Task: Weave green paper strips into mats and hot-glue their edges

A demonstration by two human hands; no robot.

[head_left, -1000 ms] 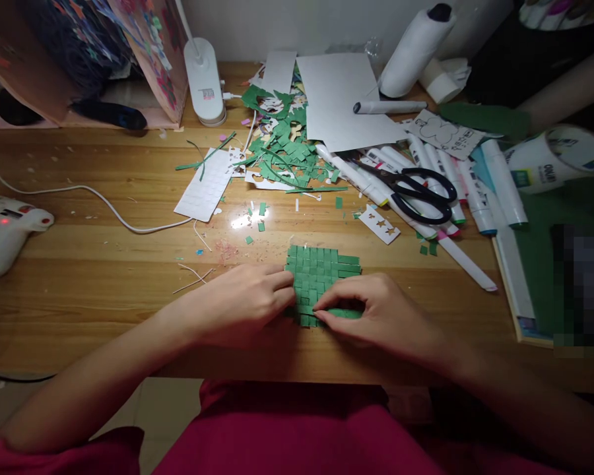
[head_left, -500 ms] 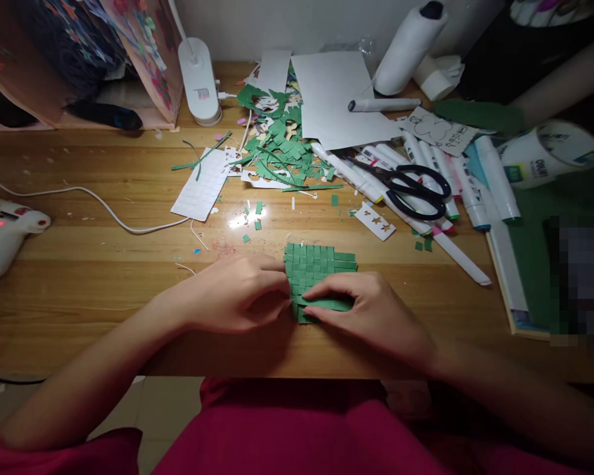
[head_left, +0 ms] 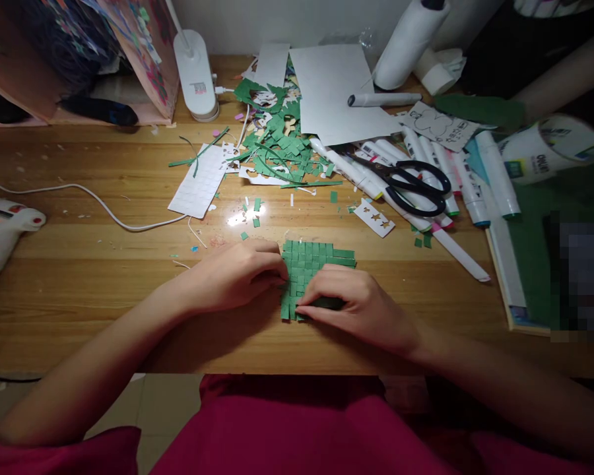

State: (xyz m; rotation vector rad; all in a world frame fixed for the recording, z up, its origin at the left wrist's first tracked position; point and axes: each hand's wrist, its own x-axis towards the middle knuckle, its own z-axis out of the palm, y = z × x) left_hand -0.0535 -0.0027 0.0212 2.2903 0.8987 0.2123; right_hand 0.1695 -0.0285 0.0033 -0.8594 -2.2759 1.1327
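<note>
A small mat of woven green paper strips [head_left: 304, 260] lies flat on the wooden table, near its front edge. At the mat's left side, my left hand [head_left: 240, 274] has its fingers curled, with the fingertips touching the edge. My right hand [head_left: 356, 303] rests over the lower right part of the mat. Its thumb and forefinger are pinched together on a paper strip near the bottom of the weave. Several strip ends stick out loose at the mat's upper right. The lower right of the mat is hidden under my right hand.
Black-handled scissors [head_left: 418, 188] lie on several markers [head_left: 472, 188] at the right. Green paper scraps [head_left: 290, 142] and white paper [head_left: 336, 95] are heaped at the back. A glue gun [head_left: 10, 227] stands far left, its white cord [head_left: 103, 208] crossing the table.
My left hand has moved slightly up along the mat's left edge. My right thumb and forefinger, apart before, have closed together at the lower part of the weave.
</note>
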